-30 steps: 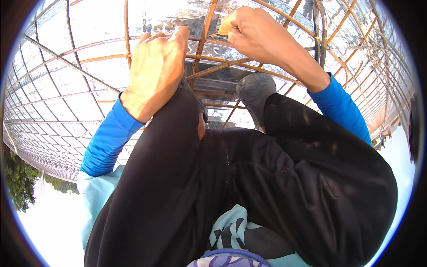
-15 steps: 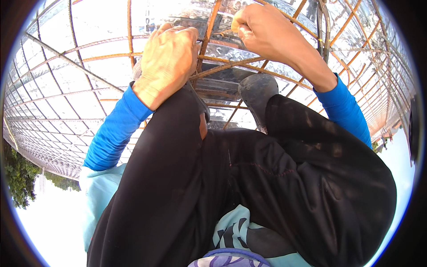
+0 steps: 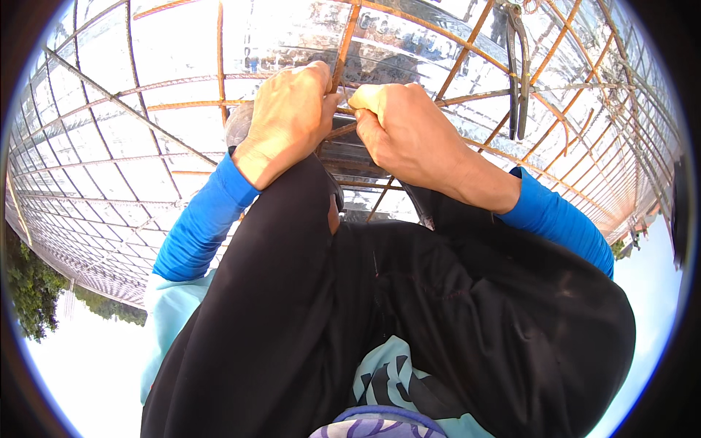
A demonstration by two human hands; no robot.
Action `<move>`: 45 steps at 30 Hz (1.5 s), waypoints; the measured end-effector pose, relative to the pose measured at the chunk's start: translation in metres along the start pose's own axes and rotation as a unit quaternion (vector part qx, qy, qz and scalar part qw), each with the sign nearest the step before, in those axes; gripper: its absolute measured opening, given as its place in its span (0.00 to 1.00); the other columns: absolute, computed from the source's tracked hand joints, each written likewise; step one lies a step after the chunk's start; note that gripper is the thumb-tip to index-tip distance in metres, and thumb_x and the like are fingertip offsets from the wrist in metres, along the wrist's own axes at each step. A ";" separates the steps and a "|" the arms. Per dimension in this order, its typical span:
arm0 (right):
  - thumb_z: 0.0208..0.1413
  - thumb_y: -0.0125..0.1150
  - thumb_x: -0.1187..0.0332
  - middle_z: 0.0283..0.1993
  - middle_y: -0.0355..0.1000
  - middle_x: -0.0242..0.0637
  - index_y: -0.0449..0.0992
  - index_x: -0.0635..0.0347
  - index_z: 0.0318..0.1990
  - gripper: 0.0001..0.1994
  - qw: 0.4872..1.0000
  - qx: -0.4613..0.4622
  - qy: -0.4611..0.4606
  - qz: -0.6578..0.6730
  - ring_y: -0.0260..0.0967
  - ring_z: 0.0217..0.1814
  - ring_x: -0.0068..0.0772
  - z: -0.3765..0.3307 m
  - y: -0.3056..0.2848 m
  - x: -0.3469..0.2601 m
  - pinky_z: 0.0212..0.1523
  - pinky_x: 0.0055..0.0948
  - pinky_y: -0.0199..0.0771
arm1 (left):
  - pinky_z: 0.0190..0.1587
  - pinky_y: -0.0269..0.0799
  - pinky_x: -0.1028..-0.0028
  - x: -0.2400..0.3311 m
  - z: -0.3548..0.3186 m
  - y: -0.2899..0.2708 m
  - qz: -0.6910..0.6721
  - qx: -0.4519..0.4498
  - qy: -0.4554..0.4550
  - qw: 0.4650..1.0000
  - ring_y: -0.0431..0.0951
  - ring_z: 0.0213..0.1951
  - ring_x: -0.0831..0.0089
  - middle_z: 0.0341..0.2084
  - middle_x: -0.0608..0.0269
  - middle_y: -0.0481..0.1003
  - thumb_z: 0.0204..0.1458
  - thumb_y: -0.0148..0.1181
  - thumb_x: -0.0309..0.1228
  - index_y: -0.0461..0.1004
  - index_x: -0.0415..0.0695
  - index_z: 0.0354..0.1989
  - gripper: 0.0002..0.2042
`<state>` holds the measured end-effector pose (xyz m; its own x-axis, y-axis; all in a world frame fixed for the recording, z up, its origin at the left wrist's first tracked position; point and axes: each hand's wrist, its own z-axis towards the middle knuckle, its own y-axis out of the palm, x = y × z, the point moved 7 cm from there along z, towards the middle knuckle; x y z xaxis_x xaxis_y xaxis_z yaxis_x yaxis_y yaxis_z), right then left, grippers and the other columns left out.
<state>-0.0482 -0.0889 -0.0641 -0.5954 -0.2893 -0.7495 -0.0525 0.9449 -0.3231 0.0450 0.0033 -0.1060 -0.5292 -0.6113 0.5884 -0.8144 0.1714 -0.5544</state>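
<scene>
A person in long blue sleeves and black trousers is crouching over a grid of rusty reinforcing bars, both bare hands working in close at 12 o'clock of the view. The left hand, at 11 o'clock, is resting knuckles-up beside a crossing of the bars, its fingers curling down out of sight; whether they are gripping anything cannot be told. The right hand, at 1 o'clock, is holding its fingers folded in, with the thumb pressing against the bent forefinger; anything pinched between them is too small to make out. The two hands are sitting just beside each other, fingertips almost meeting over the crossing, which is lying partly hidden between them at 12 o'clock.

Between 1 and 2 o'clock, a pair of dark pincers is lying against the bars, well apart from the right hand, its slim handles pointing toward 6 o'clock. Shiny plastic sheeting is gleaming beneath the steel, its surface glaring white in places. The mesh is spreading toward 9 and 3 o'clock, its lines bending at the rim. Green trees are standing out between 8 and 9 o'clock, while purple-and-white patterned cloth is showing at 6 o'clock.
</scene>
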 end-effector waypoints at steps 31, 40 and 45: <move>0.59 0.54 0.73 0.26 0.73 0.62 0.78 0.73 0.33 0.10 0.993 0.026 0.075 0.090 0.76 0.29 0.64 -0.015 0.008 0.019 0.33 0.50 0.73 | 0.41 0.76 0.61 -0.001 0.031 -0.008 -0.099 -0.116 0.251 0.956 0.81 0.35 0.53 0.30 0.53 0.79 0.60 0.62 0.21 0.79 0.38 0.39 0.02; 0.62 0.54 0.75 0.20 0.64 0.43 0.75 0.72 0.35 0.07 0.991 0.044 0.064 0.110 0.59 0.22 0.29 -0.018 0.007 0.024 0.27 0.37 0.63 | 0.45 0.76 0.63 -0.004 0.032 -0.007 -0.150 -0.178 0.179 0.956 0.80 0.37 0.64 0.31 0.55 0.79 0.60 0.59 0.18 0.79 0.36 0.40 0.03; 0.63 0.55 0.74 0.22 0.71 0.45 0.80 0.74 0.43 0.11 0.992 0.045 0.042 0.113 0.67 0.24 0.29 -0.018 0.005 0.028 0.29 0.36 0.67 | 0.39 0.78 0.68 -0.006 0.020 -0.022 -0.156 -0.110 0.119 0.974 0.82 0.33 0.68 0.29 0.54 0.79 0.56 0.62 0.16 0.79 0.37 0.42 0.07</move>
<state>-0.0796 -0.0900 -0.0763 -0.6492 -0.0548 -0.7587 0.1594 0.9654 -0.2062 0.0709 -0.0122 -0.1090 -0.2661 -0.4683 0.8425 -0.9621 0.1824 -0.2025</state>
